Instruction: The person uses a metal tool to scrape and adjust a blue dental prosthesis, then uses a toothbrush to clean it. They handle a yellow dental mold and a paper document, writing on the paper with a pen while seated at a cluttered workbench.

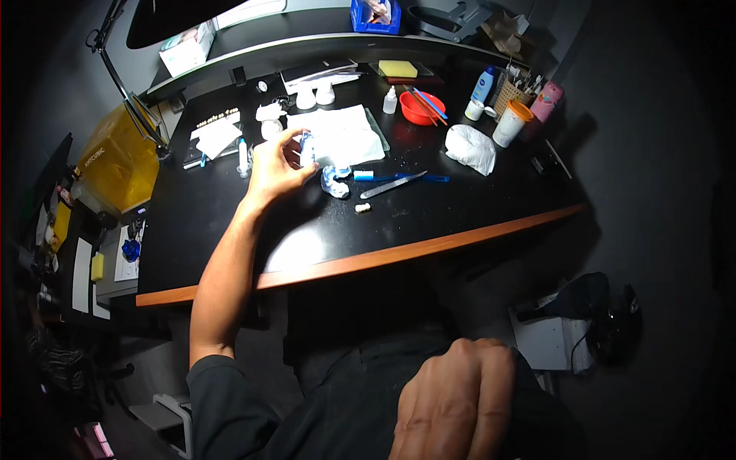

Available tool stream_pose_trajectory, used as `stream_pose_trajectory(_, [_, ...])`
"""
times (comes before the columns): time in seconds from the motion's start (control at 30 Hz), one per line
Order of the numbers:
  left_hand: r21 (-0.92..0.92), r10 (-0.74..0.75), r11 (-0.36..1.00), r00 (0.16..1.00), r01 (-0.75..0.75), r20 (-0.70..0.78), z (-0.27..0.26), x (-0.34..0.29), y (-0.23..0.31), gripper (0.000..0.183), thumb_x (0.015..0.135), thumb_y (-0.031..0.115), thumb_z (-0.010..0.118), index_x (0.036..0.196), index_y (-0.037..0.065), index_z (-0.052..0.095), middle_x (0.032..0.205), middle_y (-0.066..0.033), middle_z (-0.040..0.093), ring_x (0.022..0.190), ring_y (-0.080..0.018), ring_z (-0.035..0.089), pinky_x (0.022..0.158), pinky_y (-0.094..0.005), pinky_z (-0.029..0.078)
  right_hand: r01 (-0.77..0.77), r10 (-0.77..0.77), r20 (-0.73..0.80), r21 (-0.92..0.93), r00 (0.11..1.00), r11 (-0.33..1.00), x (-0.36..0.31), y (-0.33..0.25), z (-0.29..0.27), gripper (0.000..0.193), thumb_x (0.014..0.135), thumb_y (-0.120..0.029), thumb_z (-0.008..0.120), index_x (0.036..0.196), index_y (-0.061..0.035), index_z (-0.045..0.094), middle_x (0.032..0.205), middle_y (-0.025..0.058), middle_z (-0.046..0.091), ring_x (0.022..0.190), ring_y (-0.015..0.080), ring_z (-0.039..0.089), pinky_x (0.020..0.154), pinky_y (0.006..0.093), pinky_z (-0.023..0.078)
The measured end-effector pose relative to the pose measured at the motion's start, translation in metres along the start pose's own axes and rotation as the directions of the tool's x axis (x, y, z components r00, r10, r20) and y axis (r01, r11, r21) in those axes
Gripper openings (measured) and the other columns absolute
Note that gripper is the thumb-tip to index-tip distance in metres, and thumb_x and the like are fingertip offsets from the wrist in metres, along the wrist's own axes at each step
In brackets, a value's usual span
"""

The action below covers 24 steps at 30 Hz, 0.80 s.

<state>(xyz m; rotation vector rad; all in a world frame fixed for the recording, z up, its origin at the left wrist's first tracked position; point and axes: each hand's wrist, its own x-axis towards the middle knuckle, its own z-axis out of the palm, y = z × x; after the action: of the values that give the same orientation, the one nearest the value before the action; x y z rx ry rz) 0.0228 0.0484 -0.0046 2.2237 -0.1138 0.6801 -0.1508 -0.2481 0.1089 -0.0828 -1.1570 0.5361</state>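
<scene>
Left fingers [288, 136] clamping bluish piece [307, 150], grip of right fingers [452, 410] unclear, red bowl [410, 115] (sticks [431, 104] across)

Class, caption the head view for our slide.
A small blue-and-white piece in the left hand's grip at a black desk.

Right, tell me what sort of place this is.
Probably a small dental workshop: the black desk holds a row of tooth-like pieces, a small knife and a blue brush.
</scene>
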Motion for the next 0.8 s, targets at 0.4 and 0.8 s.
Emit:
stream_pose_trajectory(0.4, [-0.043, 0.030, 0.999, 1.000, -0.030, -0.004, 0.002, 0.001, 0.000, 0.059, 0.069, 0.010, 0.089, 0.125, 0.006, 0.070, 0.082, -0.0077, 0.073, 0.070, -0.0110, 0.069, 0.067, -0.0275, 0.058, 0.153, -0.150, -0.270, -0.008, 0.951, 0.988, -0.001, 0.015, 0.025, 0.021, 0.087, 0.003, 0.077, 0.106, 0.0120, 0.075, 0.107, 0.0415, 0.068, 0.100, 0.0500, 0.073, 0.088, 0.0549, 0.061])
stream_pose_trajectory(0.8, [-0.030, 0.047, 0.998, 0.999, -0.047, -0.007, -0.003, 0.005, 0.004, 0.059, 0.072, 0.010, 0.088, 0.128, 0.011, 0.070, 0.087, -0.0038, 0.070, 0.073, -0.0091, 0.065, 0.069, -0.0262, 0.056, -0.171, 0.136, -0.195, -0.178, 0.971, 0.969, -0.031, 0.014, -0.010, 0.033, 0.094, -0.016, 0.071, 0.091, 0.0168, 0.074, 0.087, 0.0333, 0.073, 0.069, 0.0420, 0.075, 0.066, 0.0462, 0.066])
